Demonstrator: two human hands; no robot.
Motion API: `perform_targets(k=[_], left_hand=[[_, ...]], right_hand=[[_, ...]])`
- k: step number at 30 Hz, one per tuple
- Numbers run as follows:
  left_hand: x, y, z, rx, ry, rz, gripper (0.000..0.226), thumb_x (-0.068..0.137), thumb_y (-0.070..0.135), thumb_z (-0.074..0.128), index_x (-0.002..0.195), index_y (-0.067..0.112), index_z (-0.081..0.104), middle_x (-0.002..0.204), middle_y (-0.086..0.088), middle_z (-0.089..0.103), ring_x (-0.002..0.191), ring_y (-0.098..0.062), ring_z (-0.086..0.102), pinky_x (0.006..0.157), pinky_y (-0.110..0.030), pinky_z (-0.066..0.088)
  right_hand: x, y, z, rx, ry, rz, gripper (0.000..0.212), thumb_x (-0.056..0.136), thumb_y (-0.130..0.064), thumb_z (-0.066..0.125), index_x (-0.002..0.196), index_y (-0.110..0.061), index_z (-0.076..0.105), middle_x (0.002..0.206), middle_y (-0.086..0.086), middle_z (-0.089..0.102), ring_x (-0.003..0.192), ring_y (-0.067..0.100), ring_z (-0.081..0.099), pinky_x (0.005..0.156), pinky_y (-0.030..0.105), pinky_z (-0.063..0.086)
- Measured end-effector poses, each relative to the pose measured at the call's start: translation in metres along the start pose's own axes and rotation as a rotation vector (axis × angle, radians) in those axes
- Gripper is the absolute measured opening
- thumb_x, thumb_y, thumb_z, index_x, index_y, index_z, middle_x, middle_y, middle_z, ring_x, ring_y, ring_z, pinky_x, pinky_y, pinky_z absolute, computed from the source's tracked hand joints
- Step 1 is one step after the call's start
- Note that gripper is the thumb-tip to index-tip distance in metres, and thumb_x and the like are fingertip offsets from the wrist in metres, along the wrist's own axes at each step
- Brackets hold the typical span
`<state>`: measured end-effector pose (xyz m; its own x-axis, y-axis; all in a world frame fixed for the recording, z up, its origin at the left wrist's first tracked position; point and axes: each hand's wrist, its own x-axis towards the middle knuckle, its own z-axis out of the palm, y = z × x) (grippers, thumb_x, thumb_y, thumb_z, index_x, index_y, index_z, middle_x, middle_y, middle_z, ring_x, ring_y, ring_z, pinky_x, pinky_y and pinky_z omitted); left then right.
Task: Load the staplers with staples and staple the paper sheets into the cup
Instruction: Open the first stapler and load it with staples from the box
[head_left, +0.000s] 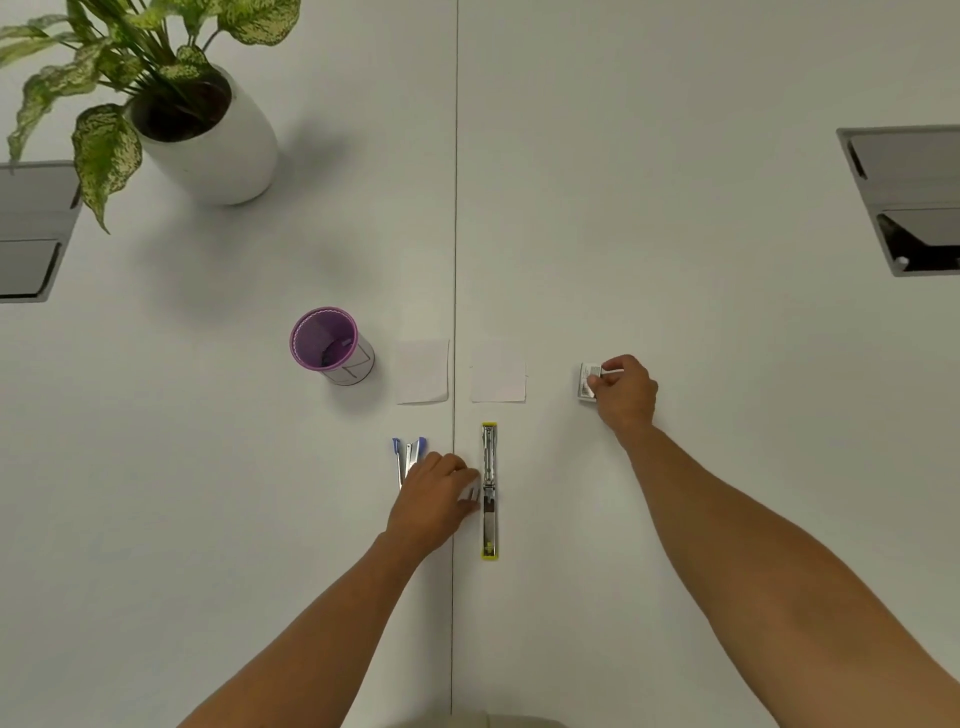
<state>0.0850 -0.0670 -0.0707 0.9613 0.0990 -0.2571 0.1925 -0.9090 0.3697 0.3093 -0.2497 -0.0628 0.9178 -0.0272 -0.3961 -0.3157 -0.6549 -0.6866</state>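
A yellow stapler (489, 491) lies opened flat along the table seam, its metal channel up. A blue stapler (409, 457) lies open just left of it. My left hand (435, 501) rests between them, covering the blue stapler's near end, fingertips touching something small and pale beside the yellow stapler. My right hand (623, 391) grips a small staple box (589, 381) on the table at the right. Two white paper sheets (423, 371) (498, 374) lie side by side beyond the staplers. A purple-rimmed cup (332, 345) stands left of the sheets.
A potted plant in a white pot (218, 140) stands at the far left. Recessed metal cable boxes sit at the left edge (31, 234) and the right edge (914, 200). A seam (456, 208) runs down the white table's middle.
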Motion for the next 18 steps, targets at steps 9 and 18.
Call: perform_targets(k=[9, 18], left_hand=[[-0.001, 0.0, 0.005, -0.019, 0.037, 0.058, 0.026, 0.062, 0.02, 0.089, 0.085, 0.016, 0.076, 0.075, 0.001, 0.065, 0.067, -0.021, 0.06, 0.058, -0.032, 0.049], [0.0, 0.0, 0.009, 0.015, 0.045, 0.109, 0.028, 0.058, 0.018, 0.092, 0.081, 0.014, 0.076, 0.07, 0.0, 0.063, 0.063, -0.021, 0.06, 0.055, -0.028, 0.049]], right_hand=[[-0.015, 0.008, 0.012, -0.044, 0.118, -0.084, 0.022, 0.095, -0.014, 0.058, 0.115, -0.003, 0.058, 0.115, 0.017, 0.058, 0.101, 0.031, 0.06, 0.083, 0.032, 0.046], [-0.107, 0.034, 0.05, 0.066, 0.107, -0.275, 0.017, 0.093, -0.017, 0.059, 0.109, -0.009, 0.06, 0.104, 0.005, 0.058, 0.084, 0.021, 0.058, 0.08, 0.039, 0.051]])
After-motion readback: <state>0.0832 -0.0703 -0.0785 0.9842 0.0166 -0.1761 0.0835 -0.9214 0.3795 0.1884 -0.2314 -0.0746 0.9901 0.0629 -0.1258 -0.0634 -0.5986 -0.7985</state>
